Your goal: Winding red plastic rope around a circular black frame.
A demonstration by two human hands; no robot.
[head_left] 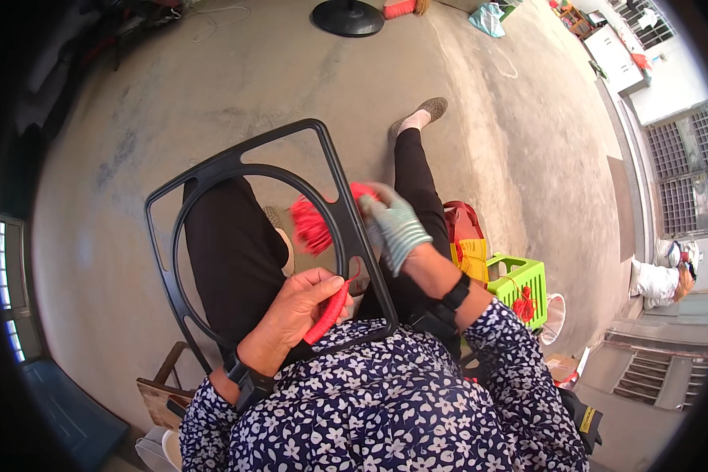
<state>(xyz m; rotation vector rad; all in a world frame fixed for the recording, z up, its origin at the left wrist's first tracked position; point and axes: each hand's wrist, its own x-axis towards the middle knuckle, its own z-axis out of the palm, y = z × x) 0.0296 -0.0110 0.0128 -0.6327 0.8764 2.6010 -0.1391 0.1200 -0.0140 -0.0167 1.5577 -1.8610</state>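
A black frame (330, 161), rectangular with a round ring inside it, lies tilted over my lap and thighs. Red cord is wound closely round the near right stretch of the ring, making a red wrapped section (328, 316). My bare left hand (308, 305) pinches that section between thumb and fingers, and a short strand of cord rises from it. My right hand (396, 226), in a grey-green and white striped glove, grips a loose bundle of red cord (313, 228) by the frame's right side. The bundle shows partly through the ring; motion smears the gloved fingertips.
On my right stand a red and yellow bag (468, 240) and a lime-green plastic stool (519, 271) with more red cord (525, 304) on it. A wooden stool (161, 400) is at my lower left. A round black base (347, 17) stands on the concrete floor ahead.
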